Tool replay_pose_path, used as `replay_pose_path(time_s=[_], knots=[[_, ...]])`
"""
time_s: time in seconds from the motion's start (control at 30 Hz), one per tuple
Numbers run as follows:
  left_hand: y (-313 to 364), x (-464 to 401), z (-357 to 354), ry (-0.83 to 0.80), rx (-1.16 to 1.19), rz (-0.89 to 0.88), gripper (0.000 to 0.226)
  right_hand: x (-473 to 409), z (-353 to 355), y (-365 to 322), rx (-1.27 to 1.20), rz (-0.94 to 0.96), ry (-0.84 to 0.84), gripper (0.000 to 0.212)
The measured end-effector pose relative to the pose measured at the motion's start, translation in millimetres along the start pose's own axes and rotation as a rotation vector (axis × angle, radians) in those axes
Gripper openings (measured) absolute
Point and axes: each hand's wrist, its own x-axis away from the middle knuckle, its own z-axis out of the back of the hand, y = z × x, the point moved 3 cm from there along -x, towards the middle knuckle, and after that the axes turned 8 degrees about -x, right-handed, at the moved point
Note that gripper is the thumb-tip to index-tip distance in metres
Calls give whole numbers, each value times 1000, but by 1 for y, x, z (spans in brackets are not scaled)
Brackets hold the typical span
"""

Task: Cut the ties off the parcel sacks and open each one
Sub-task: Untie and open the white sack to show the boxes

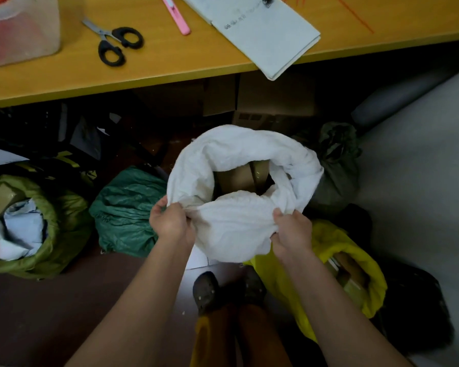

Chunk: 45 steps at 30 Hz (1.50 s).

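Note:
A white parcel sack point(239, 157) stands on the floor in front of me, its mouth rolled open with brown cardboard boxes point(236, 178) showing inside. My left hand point(170, 221) grips the near rim on the left. My right hand point(292, 231) grips the same rim on the right. An olive-green sack point(61, 215) at the left lies open with parcels in it. Beside my right arm a yellow sack point(337, 245) is open too. A dark green sack point(127, 207) and a grey-green sack point(337, 160) look bunched shut. Black-handled scissors point(114, 41) lie on the wooden table point(183, 59).
On the table are a pink utility knife point(176, 17), a white notepad point(260, 30) overhanging the edge, and a clear plastic tub point(19, 27). Cardboard boxes point(263, 102) sit under the table. My shoes point(210, 290) stand just behind the white sack. A black bag point(414, 308) lies at the right.

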Motion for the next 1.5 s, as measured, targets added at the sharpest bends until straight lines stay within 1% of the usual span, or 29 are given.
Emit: replay_pose_path(time_s=[0.07,0.13,0.17,0.23,0.27,0.3,0.37,0.43,0.47,0.5,0.53,0.6,0.63,0.67,0.77,0.8,0.9,0.93,1.0,1.07,1.1,1.17,1.27,1.33,1.4,1.43,1.5], knots=[[-2,0,1,40,-9,54,45,1,2,-6,-5,64,4,11],[-4,4,1,43,-72,74,43,2,4,-5,-20,91,-5,14],[-5,7,0,30,-125,74,40,2,5,-5,-42,93,-13,15],[-4,11,2,-8,-326,49,35,4,7,-3,-87,91,-27,18],[-6,14,3,-52,-447,59,41,6,9,-2,-99,91,-32,19],[-8,19,4,-105,-547,110,55,7,12,-1,-113,92,-36,20],[-14,34,4,-203,-632,284,84,11,14,1,-142,87,-49,23],[-22,47,0,-275,-616,422,101,13,13,3,-160,89,-59,25],[-28,51,-2,-285,-614,452,104,15,13,4,-163,91,-64,25],[-36,50,-2,-279,-598,463,102,16,12,5,-159,91,-69,25],[-42,49,-4,-288,-572,459,93,16,12,7,-154,94,-76,24],[-55,44,-8,-390,-515,424,71,16,14,9,-124,103,-91,23],[-59,44,-8,-421,-461,404,65,15,15,10,-106,105,-97,23],[-61,42,-8,-406,-387,379,66,13,17,11,-96,102,-100,24],[-56,41,-4,-205,-172,209,82,8,19,12,-106,60,-87,18],[-51,44,-4,-177,-125,163,82,8,19,14,-96,47,-78,19],[-44,49,-1,-145,-40,117,77,9,18,21,114,56,-60,50],[-43,49,0,-136,-22,121,77,10,18,24,183,65,-55,54],[-42,47,2,-124,-1,126,76,8,22,30,290,80,-17,55],[-41,46,2,-133,4,129,74,6,27,33,329,36,27,53],[-42,46,3,-145,-3,137,74,5,29,36,258,-18,28,50],[-45,44,5,-169,-16,153,74,4,29,41,30,-112,-5,44],[-48,38,11,-180,-16,198,78,3,26,43,-190,-101,-56,40],[-47,34,14,-182,-18,220,83,2,22,43,-290,-93,-75,37],[-46,29,15,-183,-31,218,84,3,16,45,-362,-87,-84,29],[-45,28,15,-185,-57,215,83,4,13,46,-393,-80,-84,26],[-44,25,14,-202,-152,206,78,5,9,46,-427,-46,-82,28]])
